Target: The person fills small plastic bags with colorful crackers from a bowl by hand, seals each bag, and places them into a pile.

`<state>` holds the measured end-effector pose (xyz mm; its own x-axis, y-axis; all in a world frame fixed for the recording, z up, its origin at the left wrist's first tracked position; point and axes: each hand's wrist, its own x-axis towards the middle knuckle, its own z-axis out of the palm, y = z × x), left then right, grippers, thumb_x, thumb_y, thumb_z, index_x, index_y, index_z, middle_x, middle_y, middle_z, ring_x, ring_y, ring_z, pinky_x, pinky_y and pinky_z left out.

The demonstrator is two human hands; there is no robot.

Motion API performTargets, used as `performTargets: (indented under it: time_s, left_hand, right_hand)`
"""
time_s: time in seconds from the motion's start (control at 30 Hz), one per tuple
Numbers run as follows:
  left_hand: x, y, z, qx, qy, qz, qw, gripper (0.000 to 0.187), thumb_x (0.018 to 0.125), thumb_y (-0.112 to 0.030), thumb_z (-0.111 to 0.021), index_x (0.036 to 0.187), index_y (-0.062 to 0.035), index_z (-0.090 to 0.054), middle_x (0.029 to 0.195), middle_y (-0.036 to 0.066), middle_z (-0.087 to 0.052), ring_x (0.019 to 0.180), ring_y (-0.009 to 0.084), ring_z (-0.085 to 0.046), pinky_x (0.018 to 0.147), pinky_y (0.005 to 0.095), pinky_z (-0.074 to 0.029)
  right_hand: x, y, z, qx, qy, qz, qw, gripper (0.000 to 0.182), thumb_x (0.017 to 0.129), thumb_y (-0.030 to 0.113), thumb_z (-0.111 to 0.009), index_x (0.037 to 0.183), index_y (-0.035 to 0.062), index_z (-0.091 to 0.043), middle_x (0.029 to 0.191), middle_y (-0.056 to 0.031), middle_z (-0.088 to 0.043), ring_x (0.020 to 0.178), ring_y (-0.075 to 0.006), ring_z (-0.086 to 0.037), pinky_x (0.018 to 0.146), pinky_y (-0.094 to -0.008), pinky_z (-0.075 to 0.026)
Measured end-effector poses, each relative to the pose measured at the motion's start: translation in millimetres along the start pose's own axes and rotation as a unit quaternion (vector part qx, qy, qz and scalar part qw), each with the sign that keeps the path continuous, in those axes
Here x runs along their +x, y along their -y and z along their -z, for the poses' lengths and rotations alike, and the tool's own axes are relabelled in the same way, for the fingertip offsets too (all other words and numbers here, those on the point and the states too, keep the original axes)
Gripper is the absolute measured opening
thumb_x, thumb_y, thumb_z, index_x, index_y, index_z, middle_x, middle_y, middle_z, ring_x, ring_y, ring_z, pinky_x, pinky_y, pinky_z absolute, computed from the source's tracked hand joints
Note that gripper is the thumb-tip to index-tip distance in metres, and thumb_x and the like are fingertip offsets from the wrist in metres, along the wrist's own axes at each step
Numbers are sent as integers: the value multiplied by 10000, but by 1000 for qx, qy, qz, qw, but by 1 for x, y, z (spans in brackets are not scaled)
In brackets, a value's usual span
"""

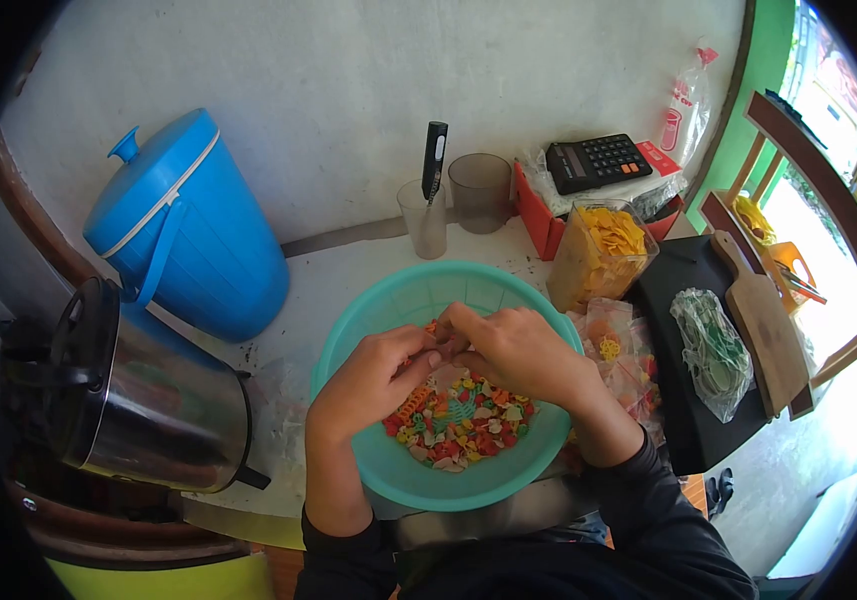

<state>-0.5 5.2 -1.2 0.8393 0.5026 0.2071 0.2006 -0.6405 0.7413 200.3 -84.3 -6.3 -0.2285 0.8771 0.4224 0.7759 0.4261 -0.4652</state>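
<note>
A teal plastic basin stands at the table's front, holding many small colourful dry snack pieces in red, yellow, green, orange and cream. My left hand and my right hand meet above the far half of the basin. The fingers of both are bent and pinched together, thumbs close to each other. Whatever lies between the fingertips is hidden by the hands and too small to name. To the right of the basin lie clear plastic packets with similar snack pieces inside.
A blue lidded cooler and a steel pot-like appliance stand left. Behind are two cups, a calculator on a red box, and a tub of yellow chips. At right, a wooden board lies on a black surface.
</note>
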Motion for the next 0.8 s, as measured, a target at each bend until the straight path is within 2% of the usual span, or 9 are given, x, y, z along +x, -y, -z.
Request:
performTargets:
  time_s: [0.1, 0.2, 0.3, 0.4, 0.5, 0.6, 0.7, 0.8]
  left_hand:
    - [-1, 2, -3, 54, -27, 6, 998, 103, 924, -49, -658, 969, 43, -664, 870, 151, -660, 750, 275, -669, 658, 370, -516]
    - [-1, 5, -7, 103, -63, 6, 993, 101, 892, -39, -672, 950, 43, -676, 861, 169, -654, 742, 309, -659, 651, 379, -510]
    - [-1, -4, -6, 115, -61, 35, 991, 111, 867, -39, -692, 940, 43, -680, 863, 168, -660, 750, 319, -664, 657, 374, -523]
    - [0, -6, -5, 90, -66, 40, 993, 120, 856, -42, -714, 937, 40, -682, 878, 154, -665, 763, 300, -682, 667, 364, -540]
    - [-2, -6, -6, 66, -64, 49, 995, 130, 847, -36, -725, 947, 37, -684, 903, 136, -671, 780, 276, -698, 677, 352, -557]
    - [0, -5, -8, 60, -54, 38, 996, 134, 850, -29, -722, 961, 35, -682, 914, 125, -670, 793, 262, -706, 683, 347, -565]
    - [1, -9, -9, 61, -46, 20, 997, 129, 858, -27, -712, 966, 36, -679, 911, 128, -669, 793, 263, -706, 685, 347, -568]
    - [1, -8, -9, 68, -45, 18, 996, 123, 864, -28, -705, 965, 37, -679, 913, 130, -670, 789, 265, -704, 684, 351, -566]
  right_hand:
    - [0, -3, -5, -2, -4, 23, 1000, 271, 879, 136, -703, 1064, 62, -519, 738, -150, -681, 720, -388, -684, 592, -494, -517]
    - [0, 5, -7, 16, 34, 35, 999, 257, 850, 94, -729, 1031, 40, -554, 909, -100, -741, 808, -335, -718, 670, -429, -546]
    - [0, 4, -12, 73, 29, 68, 995, 240, 861, 95, -697, 1040, 38, -549, 759, -161, -670, 720, -380, -669, 617, -485, -513]
    - [6, 11, 5, 140, -17, 69, 988, 198, 863, 45, -658, 1031, 19, -556, 833, -174, -673, 750, -345, -676, 647, -449, -518]
    - [4, 18, 18, 211, -54, -49, 975, 207, 823, -53, -593, 1020, 9, -576, 779, -80, -606, 687, -254, -631, 652, -355, -501]
    - [2, 9, 18, 232, -52, -58, 970, 216, 816, -25, -611, 1018, -8, -539, 835, -134, -582, 748, -304, -613, 708, -393, -500]
    - [5, -2, -1, 210, -96, 35, 972, 245, 792, -53, -629, 1012, -12, -531, 896, -134, -544, 776, -320, -592, 715, -408, -502]
    - [6, 4, -4, 177, -62, 44, 981, 249, 794, -74, -643, 1007, -3, -535, 977, -146, -546, 832, -337, -610, 716, -419, -511]
